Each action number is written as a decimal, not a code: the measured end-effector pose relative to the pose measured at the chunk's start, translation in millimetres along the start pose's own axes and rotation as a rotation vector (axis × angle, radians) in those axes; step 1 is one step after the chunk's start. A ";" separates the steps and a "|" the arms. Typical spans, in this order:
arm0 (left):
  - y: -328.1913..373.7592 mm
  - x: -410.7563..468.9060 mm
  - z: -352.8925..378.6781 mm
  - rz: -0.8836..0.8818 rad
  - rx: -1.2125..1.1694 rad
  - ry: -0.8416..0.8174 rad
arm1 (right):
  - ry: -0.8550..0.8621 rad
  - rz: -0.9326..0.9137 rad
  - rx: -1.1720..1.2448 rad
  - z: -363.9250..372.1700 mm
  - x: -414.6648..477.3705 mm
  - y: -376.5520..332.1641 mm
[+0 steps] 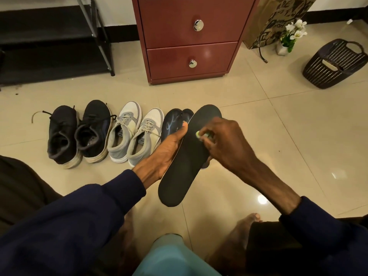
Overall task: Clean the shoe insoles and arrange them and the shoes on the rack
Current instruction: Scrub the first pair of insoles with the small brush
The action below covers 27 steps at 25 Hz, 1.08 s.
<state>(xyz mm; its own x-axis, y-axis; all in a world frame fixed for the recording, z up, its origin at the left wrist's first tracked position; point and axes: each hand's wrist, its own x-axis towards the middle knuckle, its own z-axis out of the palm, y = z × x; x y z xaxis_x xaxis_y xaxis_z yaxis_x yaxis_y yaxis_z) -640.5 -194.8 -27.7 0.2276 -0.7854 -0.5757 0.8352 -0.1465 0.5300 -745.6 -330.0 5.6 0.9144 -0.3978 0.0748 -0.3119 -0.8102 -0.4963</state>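
A long, flat, smooth black insole (187, 156) is held up over the shiny tile floor (268, 140). The left hand (169, 150) grips its edge. The right hand (225, 140) pinches a small green thing (198, 134) against it. More dark insoles (173, 120) lie just behind, beside soft grey-white shoes (137, 132) and black shoes (79, 132). A small white pot (281, 49) holds white flowers (297, 28).

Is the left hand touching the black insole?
Touching. Head view: the left hand grips the black insole along its left edge, no gap between them. The right hand holds a small green item against its face.
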 end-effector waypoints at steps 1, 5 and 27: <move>-0.8 -4.2 4.1 -0.020 0.007 -0.012 | 0.069 0.088 -0.043 -3.1 4.6 8.2; -0.1 -3.2 -0.3 0.042 -0.002 0.006 | 0.019 -0.033 0.082 8.2 -8.5 -6.0; -5.8 4.4 -0.8 0.037 0.012 0.072 | 0.069 0.020 0.010 8.7 -5.2 -3.0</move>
<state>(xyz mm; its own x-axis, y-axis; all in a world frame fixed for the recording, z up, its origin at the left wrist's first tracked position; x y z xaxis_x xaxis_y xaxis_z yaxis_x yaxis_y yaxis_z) -643.9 -196.9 -33.8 0.2938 -0.7449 -0.5989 0.8197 -0.1260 0.5588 -747.2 -321.8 -0.8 0.8878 -0.4432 0.1243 -0.3273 -0.7977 -0.5065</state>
